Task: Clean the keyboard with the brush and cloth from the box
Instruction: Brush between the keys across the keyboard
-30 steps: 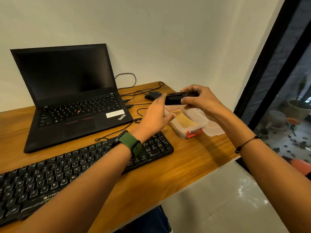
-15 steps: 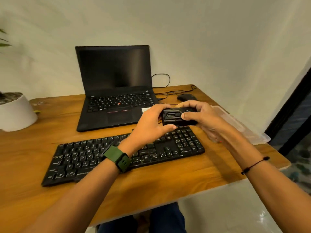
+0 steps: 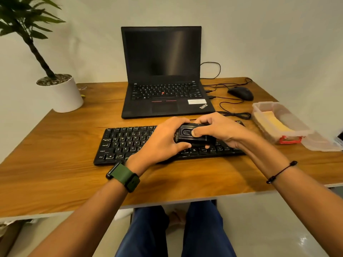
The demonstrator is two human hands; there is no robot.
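Both hands hold a small black brush case (image 3: 194,137) just above the middle of the black keyboard (image 3: 130,141). My left hand (image 3: 163,140) wraps its left end. My right hand (image 3: 220,129) grips its right end, thumb pressed on the slider on top. No bristles show. The clear plastic box (image 3: 278,123) stands open at the right of the desk with a yellow cloth (image 3: 274,121) inside.
A black laptop (image 3: 165,97) is open behind the keyboard. A black mouse (image 3: 241,92) and cables lie at the back right. The box's clear lid (image 3: 321,143) lies by the right edge. A white plant pot (image 3: 65,93) stands back left.
My view has swung left from the box to the keyboard. Both hands have carried the black brush case from above the box to over the keyboard's middle.
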